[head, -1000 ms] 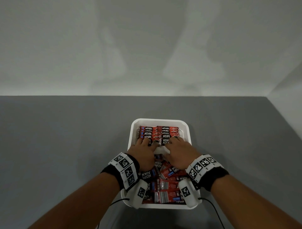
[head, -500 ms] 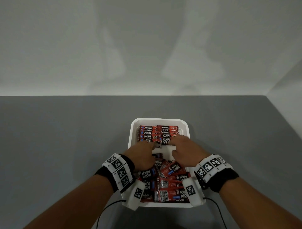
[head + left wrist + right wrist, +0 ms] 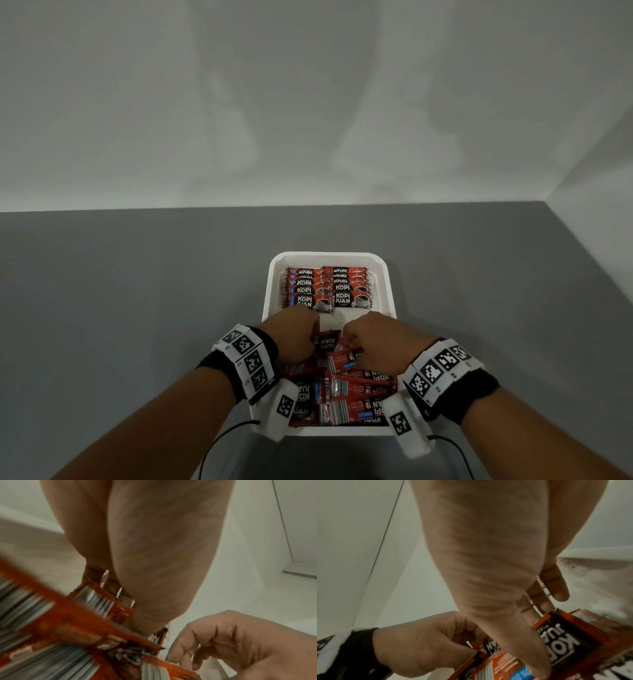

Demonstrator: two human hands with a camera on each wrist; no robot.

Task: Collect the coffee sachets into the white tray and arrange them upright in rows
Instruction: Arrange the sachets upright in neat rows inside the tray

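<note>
A white tray (image 3: 329,256) lies on the grey table. At its far end stand two upright rows of red-and-black coffee sachets (image 3: 325,291). Its near half holds a loose pile of sachets (image 3: 349,394). My left hand (image 3: 305,335) is curled over the pile's far edge and pinches a sachet (image 3: 102,599) between thumb and fingers. My right hand (image 3: 359,339) is curled beside it, and its thumb and fingers (image 3: 556,586) close on a "KOPI JUAN" sachet (image 3: 565,642). A bare strip of tray floor (image 3: 337,320) separates the hands from the rows.
Grey table (image 3: 137,308) spreads on both sides of the tray and beyond it to a pale wall (image 3: 308,102). A side wall (image 3: 609,205) closes the right. Cables (image 3: 219,442) trail from my wrist cameras at the near edge.
Both hands have drawn back from the upright rows toward me and now curl onto the loose pile. The front sachets of the rows are uncovered.
</note>
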